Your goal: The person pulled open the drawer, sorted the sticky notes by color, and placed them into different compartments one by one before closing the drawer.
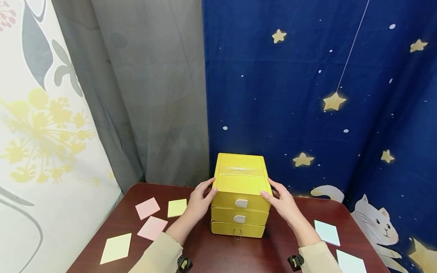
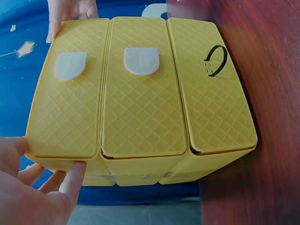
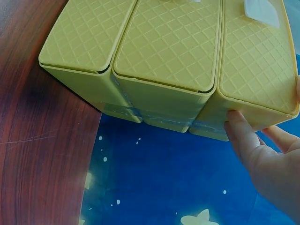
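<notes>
Yellow drawer unit, one, is standing upright on a dark red-brown table, near the middle of its far edge.

Drawers, three, are lying one above another, all closed, their fronts showing a raised diamond pattern.

White tabs, two, are serving the top and middle fronts; black loop, one, is hanging from the lowest.

Clear tape, one band, is crossing the top.

Hands, two, are holding the unit from opposite sides at its top drawer. The left hand is gripping the upper left front corner, thumb and fingers bent about it; the right hand is gripping the upper right one likewise.

Beige sleeves, two, are covering the forearms; black wrist devices, two, are sitting by the cuffs.

Square notes, six, are lying on the table: two pink and two pale yellow to the left of the unit, two pale blue to the right.

Curtains, two, are hanging behind: one grey, one blue with printed stars and one white cat.
</notes>
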Demonstrator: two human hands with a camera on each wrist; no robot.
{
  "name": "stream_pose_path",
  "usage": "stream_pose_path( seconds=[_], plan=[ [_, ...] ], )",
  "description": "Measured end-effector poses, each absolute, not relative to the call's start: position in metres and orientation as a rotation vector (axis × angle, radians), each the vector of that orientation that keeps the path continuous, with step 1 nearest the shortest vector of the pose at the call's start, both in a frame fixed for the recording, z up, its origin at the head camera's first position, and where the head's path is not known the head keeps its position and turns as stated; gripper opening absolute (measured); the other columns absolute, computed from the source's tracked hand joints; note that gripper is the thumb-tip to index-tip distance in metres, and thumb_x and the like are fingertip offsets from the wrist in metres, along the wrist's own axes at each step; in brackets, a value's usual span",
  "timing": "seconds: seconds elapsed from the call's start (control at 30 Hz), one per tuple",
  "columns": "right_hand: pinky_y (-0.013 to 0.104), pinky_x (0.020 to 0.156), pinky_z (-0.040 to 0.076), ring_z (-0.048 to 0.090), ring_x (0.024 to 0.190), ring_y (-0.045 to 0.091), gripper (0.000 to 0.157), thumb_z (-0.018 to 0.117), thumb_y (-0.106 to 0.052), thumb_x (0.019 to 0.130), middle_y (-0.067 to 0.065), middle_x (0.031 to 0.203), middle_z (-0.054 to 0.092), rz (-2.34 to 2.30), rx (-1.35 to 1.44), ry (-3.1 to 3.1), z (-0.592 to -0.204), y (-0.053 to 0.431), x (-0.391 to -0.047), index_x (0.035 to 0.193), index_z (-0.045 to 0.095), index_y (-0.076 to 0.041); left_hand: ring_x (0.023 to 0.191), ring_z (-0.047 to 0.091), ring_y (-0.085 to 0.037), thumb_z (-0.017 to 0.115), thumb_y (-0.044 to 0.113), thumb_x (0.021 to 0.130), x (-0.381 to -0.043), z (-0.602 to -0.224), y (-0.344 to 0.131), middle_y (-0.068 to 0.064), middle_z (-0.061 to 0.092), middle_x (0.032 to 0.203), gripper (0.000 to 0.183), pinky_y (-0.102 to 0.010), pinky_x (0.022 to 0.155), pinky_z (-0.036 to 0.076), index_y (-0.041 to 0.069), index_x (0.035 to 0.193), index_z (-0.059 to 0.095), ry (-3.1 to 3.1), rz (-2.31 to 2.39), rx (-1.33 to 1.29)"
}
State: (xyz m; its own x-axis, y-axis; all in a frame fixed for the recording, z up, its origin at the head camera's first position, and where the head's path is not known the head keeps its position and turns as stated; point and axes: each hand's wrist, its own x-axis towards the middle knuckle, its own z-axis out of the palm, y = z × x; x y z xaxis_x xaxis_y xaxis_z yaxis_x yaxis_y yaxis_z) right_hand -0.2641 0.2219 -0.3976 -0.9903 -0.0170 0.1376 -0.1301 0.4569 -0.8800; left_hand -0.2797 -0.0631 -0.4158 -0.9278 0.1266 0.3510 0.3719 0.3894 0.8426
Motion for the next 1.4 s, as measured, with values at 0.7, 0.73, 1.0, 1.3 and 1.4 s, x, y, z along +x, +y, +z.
stream_pose_path(
  seconds=[0.7,0.73,1.0,1.3,1.4],
  plan=[
    [0.044,0.098,0.046,0.044,0.13,0.036,0.072,0.065,-0.035,0.089,0.018,0.148,0.031,1.532,0.149,-2.604,-0.398,0.223,-0.27,0.148,0.033,-0.01,0.116,0.055,-0.031,0.053,0.03,0.097,-0.279,-0.414,-0.061,-0.014,0.049,0.136,0.048,-0.046,0.097,0.047,0.01,0.14,0.047,-2.424,-1.462,-0.478],
    [0.044,0.098,0.046,0.045,0.13,0.036,0.071,0.065,-0.035,0.089,0.019,0.148,0.031,1.528,0.152,-2.605,-0.398,0.223,-0.269,0.148,0.033,-0.009,0.118,0.054,-0.031,0.052,0.03,0.097,-0.278,-0.414,-0.06,-0.014,0.049,0.137,0.048,-0.046,0.098,0.045,0.01,0.14,0.046,-2.428,-1.442,-0.478],
    [0.044,0.099,0.045,0.043,0.131,0.037,0.071,0.064,-0.033,0.09,0.021,0.148,0.03,1.508,0.19,-2.62,-0.396,0.221,-0.268,0.148,0.031,-0.007,0.128,0.047,-0.027,0.05,0.029,0.099,-0.274,-0.414,-0.057,-0.011,0.046,0.14,0.047,-0.043,0.097,0.047,0.008,0.141,0.045,-2.455,-1.304,-0.459],
    [0.05,0.101,0.042,0.04,0.131,0.041,0.073,0.059,-0.04,0.092,0.023,0.15,0.025,1.349,0.226,-2.693,-0.395,0.22,-0.267,0.149,0.026,-0.007,0.13,0.043,-0.026,0.062,0.029,0.091,-0.259,-0.419,-0.05,-0.007,0.037,0.147,0.052,-0.037,0.086,0.053,0.019,0.139,0.047,-2.46,-0.808,-0.513],
    [0.052,0.099,0.043,0.04,0.13,0.04,0.074,0.06,-0.041,0.091,0.023,0.15,0.025,1.243,0.26,-2.67,-0.394,0.22,-0.267,0.148,0.027,-0.006,0.13,0.041,-0.027,0.07,0.026,0.086,-0.256,-0.422,-0.047,-0.01,0.039,0.145,0.053,-0.037,0.082,0.055,0.018,0.135,0.051,-2.351,-0.607,-0.571]
  ],
)
